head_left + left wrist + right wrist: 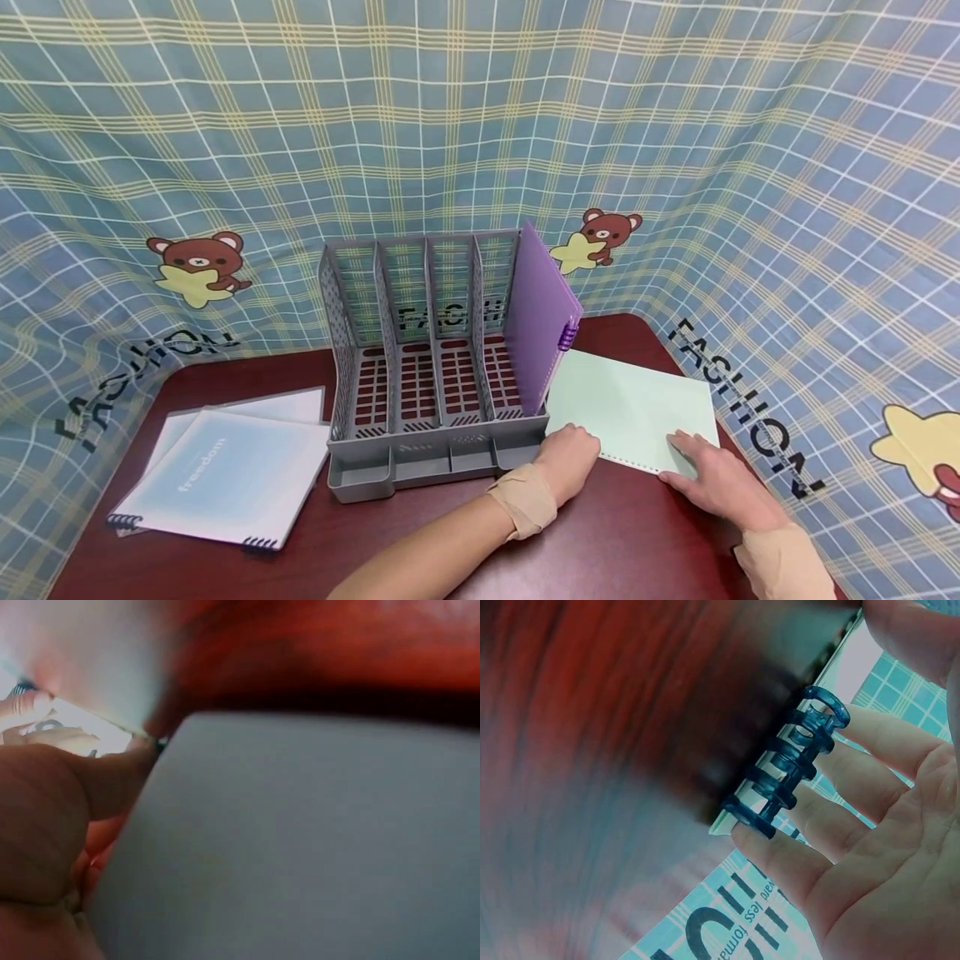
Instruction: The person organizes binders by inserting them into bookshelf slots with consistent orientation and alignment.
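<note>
1. Notebook, pale green, lies between both hands.
2. Left hand pinches its near corner, beside a grey organizer.
3. Right hand rests on it, fingers nearly straight.

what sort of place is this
Probably a small desk area screened off with fabric: a grey file organizer and ring-bound notebook sit on a dark red table, with plaid, bear-printed cloth hanging around it.
</note>
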`<state>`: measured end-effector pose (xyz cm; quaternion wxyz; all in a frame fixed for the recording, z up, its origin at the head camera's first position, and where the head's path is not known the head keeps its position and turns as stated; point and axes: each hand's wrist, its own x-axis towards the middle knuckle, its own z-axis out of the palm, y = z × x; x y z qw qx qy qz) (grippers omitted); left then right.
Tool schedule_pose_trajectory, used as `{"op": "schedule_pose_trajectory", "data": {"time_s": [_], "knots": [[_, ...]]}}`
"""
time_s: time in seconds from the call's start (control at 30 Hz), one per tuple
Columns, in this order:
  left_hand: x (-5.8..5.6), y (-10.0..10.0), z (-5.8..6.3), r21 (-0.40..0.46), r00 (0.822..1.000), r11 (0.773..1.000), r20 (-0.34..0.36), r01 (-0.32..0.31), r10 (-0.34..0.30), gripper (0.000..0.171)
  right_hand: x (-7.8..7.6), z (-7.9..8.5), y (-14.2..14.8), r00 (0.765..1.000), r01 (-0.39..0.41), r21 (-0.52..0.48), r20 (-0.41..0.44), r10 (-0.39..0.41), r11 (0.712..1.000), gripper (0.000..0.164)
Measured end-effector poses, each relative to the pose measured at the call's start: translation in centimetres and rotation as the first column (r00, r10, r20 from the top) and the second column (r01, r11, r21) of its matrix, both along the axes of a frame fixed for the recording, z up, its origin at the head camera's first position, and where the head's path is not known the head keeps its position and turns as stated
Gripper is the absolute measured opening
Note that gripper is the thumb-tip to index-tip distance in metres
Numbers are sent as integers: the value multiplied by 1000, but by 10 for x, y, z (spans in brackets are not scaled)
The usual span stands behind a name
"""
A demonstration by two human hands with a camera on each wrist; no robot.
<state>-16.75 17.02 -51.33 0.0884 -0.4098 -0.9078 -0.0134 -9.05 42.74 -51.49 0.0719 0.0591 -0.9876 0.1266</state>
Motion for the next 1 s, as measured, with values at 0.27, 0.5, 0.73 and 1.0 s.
{"op": "schedule_pose_trajectory", "data": {"time_s": [0.27,0.5,0.73,1.0], "knots": [[0,1,-3,15,997,1000,-70,-25,26,6,-2,2,-8,999,19,-10,32,-19,1000,70],[-1,2,9,49,988,999,-151,-5,12,11,-9,3,-26,998,23,67,-65,-19,998,76],[-3,7,29,106,946,992,-322,68,-30,11,-24,10,-40,970,-17,24,-243,22,1000,58],[-5,7,41,198,925,976,-380,92,-10,17,-24,11,-41,947,17,17,-320,-11,1000,56]]}}
